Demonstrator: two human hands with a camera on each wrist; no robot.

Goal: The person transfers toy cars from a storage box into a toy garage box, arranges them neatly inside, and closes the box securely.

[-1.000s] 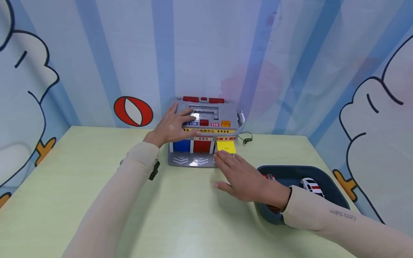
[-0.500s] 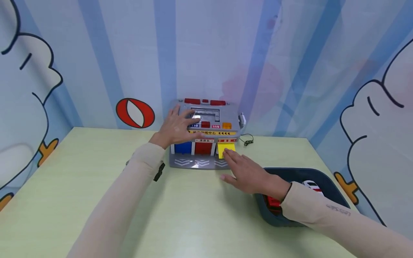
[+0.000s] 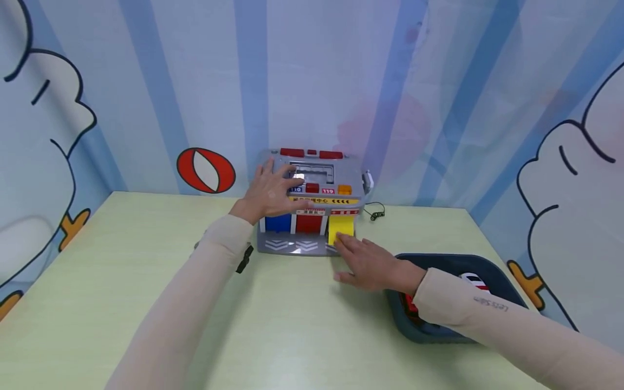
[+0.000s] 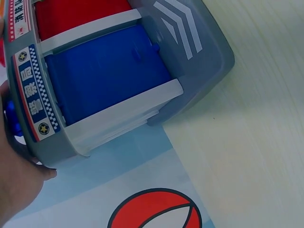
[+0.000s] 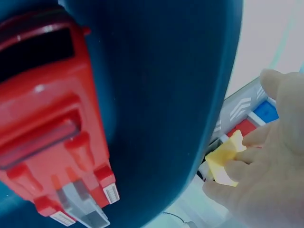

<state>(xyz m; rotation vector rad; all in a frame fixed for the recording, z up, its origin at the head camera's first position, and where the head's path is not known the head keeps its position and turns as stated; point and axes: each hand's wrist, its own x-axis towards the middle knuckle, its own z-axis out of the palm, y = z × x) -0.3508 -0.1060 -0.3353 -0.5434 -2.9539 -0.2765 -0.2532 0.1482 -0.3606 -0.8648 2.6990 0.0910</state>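
Note:
A grey toy garage [image 3: 317, 203] stands at the back of the table, with a blue door [image 4: 107, 73], a red door [image 3: 309, 224] and a yellow door [image 3: 341, 229] in its front. The blue and red doors are down. The yellow door slants steeply downward. My left hand [image 3: 267, 195] rests with spread fingers on the left of the garage's roof, its thumb towards the front edge. With mostly straight fingers, my right hand [image 3: 368, 264] touches the lower part of the yellow door. In the right wrist view the yellow door shows just beyond those fingertips.
A dark blue bin [image 3: 409, 331] stands on the table [image 3: 292, 325] under my right forearm. Inside are a red toy fire truck [image 5: 52, 118] and a white toy car [image 3: 474, 280], partly hidden by the sleeve. A coiled black cord [image 3: 377, 214] lies right of the garage.
The yellow door has swung down from nearly level to a steep slant, and my right fingers have moved down with it. My left hand has stayed on the roof.

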